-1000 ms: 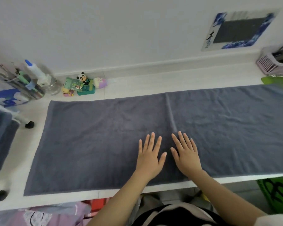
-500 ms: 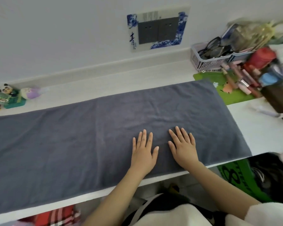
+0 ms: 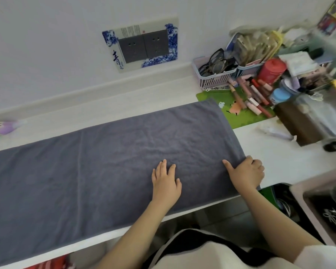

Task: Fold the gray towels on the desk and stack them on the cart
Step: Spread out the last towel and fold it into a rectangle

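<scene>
While spread flat along the white desk (image 3: 291, 162), gray towel (image 3: 105, 167) lies single-layer, no fold yet made.

Head view, the only one supplied:

- Right hand (image 3: 245, 174): clamped on the towel's right short edge near the front corner, thumb on top, fingers (image 3: 257, 165) curled over and under the hem. Cloth slightly bunched at the grip.
- Left hand (image 3: 166, 182): apart and flat, palm down on the cloth, inward of the grip, pinching nothing. Appears to serve as an anchor.
- Towel long axis: runs leftward from the grip, parallel to the desk's front edge, left end out of frame. Gripped short edge points toward the green mat (image 3: 241, 111) and the clutter beyond; far corner of that edge overlaps the mat.
- Faint crease crosses the cloth well left of the flat hand.
- Cart: not identifiable with certainty.

Judged step: start of the first fold, right end taken up. Next move likely calls for lifting the gripped edge, securing the far corner too, and carrying it leftward over the flat hand to meet the opposite end, edges aligned.
</scene>
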Demonstrator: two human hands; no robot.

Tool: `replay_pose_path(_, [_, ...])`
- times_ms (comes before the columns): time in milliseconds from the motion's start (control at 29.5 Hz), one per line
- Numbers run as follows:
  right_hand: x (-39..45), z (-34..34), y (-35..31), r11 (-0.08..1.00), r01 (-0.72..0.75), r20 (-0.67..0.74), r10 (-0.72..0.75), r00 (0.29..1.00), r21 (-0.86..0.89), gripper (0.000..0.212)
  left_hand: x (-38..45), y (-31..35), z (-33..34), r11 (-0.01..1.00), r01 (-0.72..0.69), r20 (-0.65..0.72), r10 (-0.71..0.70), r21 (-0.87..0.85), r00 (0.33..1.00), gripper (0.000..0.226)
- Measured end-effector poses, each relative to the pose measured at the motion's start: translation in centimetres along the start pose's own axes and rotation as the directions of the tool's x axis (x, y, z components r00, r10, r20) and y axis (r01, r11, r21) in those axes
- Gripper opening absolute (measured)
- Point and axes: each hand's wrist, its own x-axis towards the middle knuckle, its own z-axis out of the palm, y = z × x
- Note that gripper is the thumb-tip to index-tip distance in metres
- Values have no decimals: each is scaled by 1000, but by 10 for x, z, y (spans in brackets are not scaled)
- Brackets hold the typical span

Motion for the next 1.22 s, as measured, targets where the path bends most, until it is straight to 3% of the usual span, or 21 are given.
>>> replay_pose_path(170, [15, -6, 3, 986, 72, 95, -86, 992, 148, 35, 0, 5, 0, 993, 44, -14, -46, -108, 999, 48])
replay_pose_path(305, [6, -19, -13, 811, 48, 252, -236, 939, 583, 23, 1, 19, -7, 945, 39, 14, -36, -326, 999, 37])
replay_pose_path(373, [-5, -27, -25, 700, 15, 286, -311, 906, 714, 17, 0, 31, -15, 822, 56, 58, -28, -567, 998, 30])
replay_pose_path(441, [-16, -32, -37, 571, -58, 330, -386, 861, 819, 10, -3, 44, -25, 617, 110, 112, -35, -779, 993, 23])
replay_pose_path(543, [-29, -35, -52, 451, -184, 428, -530, 732, 873, 23, -5, 53, -37, 419, 149, 146, -37, -896, 989, 25])
replay_pose_path(611, [-35, -36, -59, 436, -239, 480, -608, 633, 868, 32, -7, 51, -39, 398, 138, 136, -33, -907, 990, 42])
replay_pose_path(713, [-39, -37, -67, 476, -215, 507, -653, 563, 853, 37, -7, 40, -38, 506, 126, 84, -105, -853, 991, 48])
replay_pose_path(848, [-38, -31, -88, 546, -110, 482, -606, 633, 831, 28, -13, 20, -41, 608, 55, -31, -130, -792, 991, 33])
replay_pose_path(950, [-27, -25, -111, 485, -190, 478, -584, 656, 853, 34, -24, 5, -55, 631, 24, -45, -94, -775, 995, 36])
replay_pose_path(1120, [-6, -29, -158, 377, -348, 505, -498, 705, 858, 44, -46, -30, -80, 548, 5, -109, -177, -836, 978, 17])
replay_pose_path(1222, [-9, -32, -184, 390, -275, 457, -523, 719, 879, 42, -58, -57, -96, 493, -11, -177, -291, -870, 940, 9])
